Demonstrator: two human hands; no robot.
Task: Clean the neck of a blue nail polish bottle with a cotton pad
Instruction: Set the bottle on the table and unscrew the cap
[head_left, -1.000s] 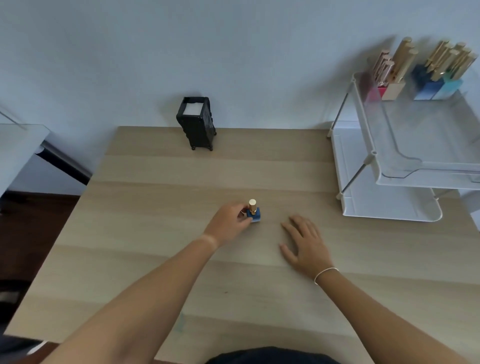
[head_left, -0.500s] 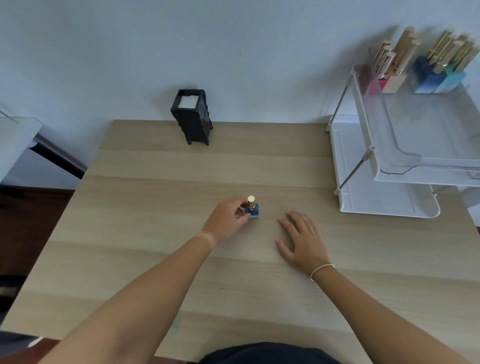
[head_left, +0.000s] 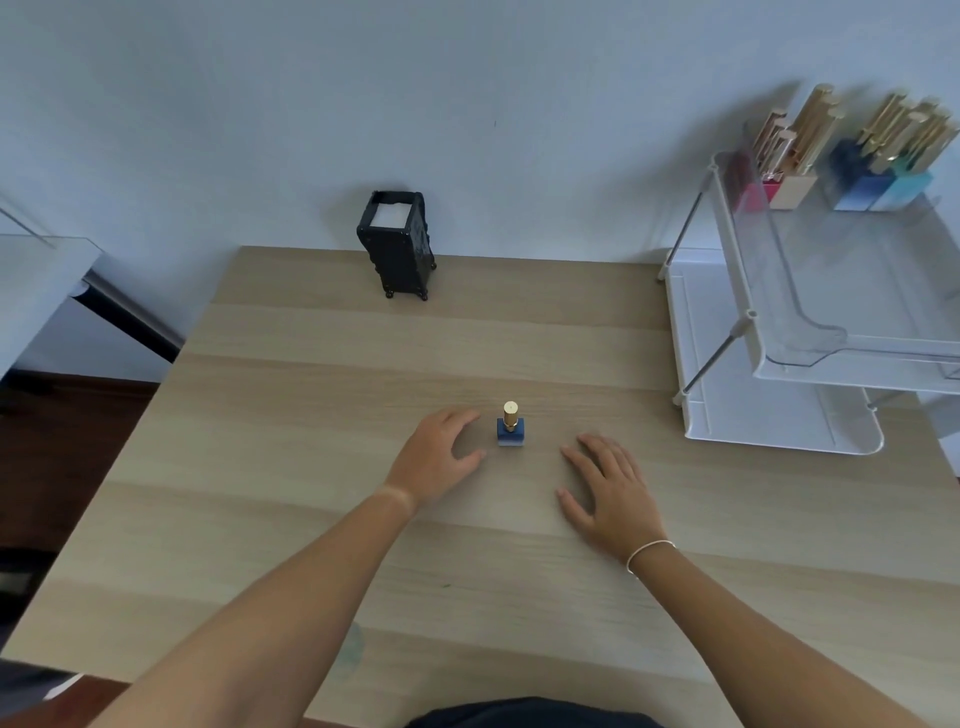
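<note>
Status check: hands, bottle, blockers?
Left hand open beside bottle, not touching. Right hand flat on table. Blue bottle upright, capped. Nothing in the way.

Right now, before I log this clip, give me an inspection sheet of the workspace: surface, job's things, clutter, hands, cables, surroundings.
Surface: light wooden table, bare around the work spot.
Job's things: blue nail polish bottle upright, gold cap on; black holder at the far edge shows white contents, possibly cotton pads.
Clutter: white two-tier rack on the right, with more polish bottles at the back of its top tier.
Hands: left hand open beside the bottle, not touching; right hand flat on the table, empty.
Cables: nothing seen.
Surroundings: pale wall; dark floor to the left.
</note>
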